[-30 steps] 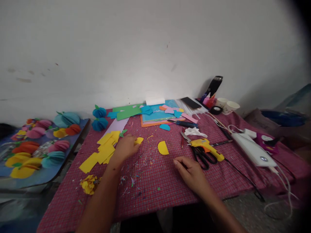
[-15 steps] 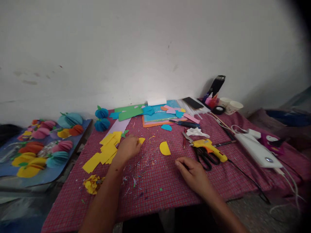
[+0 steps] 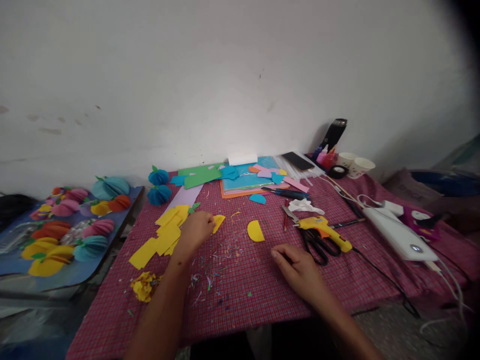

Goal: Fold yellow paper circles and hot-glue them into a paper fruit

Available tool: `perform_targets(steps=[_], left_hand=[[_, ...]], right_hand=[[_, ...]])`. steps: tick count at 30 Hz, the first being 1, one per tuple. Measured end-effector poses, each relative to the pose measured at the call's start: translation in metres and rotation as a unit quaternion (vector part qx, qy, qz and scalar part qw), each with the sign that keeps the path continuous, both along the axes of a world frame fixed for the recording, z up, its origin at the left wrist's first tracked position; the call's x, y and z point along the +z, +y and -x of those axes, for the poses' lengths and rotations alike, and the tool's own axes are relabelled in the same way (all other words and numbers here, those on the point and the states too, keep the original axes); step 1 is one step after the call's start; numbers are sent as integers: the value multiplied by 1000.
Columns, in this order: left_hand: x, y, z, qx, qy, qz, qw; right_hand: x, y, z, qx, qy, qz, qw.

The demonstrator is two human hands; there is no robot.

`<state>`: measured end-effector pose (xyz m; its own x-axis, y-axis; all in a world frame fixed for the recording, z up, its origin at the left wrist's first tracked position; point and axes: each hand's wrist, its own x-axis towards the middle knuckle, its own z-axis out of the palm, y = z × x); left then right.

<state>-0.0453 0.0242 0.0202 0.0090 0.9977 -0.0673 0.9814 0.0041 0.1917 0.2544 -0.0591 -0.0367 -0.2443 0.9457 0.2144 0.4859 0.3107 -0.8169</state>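
My left hand is closed at the left of the middle of the table, its fingers on a small yellow paper piece that sticks out on the right. Just left of that hand lie overlapping yellow paper strips and a green paper leaf. My right hand rests on the cloth, fingers loosely curled, with nothing visible in them. A yellow paper half-circle lies between both hands. Close to the right hand are black-handled scissors and a yellow glue gun.
Paper scraps litter the checked tablecloth. Behind are blue paper balls, coloured sheets, a phone and a black flask. A white power bank sits right. Finished paper pumpkins fill a blue board left.
My left hand has shifted slightly, and more of the yellow piece shows beside its fingers. My right hand stays in place. The whole view has moved a little.
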Motion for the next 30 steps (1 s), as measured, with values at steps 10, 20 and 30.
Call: perform_targets(steps=[10,20,30], left_hand=[[6,-1,9,14,-133,-134,982],[-2,-20,-52,-73,-672,115,728],[-20,-46,-93,-159,-629,288,705]], right_hand=[[1,0,2,3,-6,-1,1000],[9,-6,7,-47,157,73,984],[18,-17,29,21,325,176,929]])
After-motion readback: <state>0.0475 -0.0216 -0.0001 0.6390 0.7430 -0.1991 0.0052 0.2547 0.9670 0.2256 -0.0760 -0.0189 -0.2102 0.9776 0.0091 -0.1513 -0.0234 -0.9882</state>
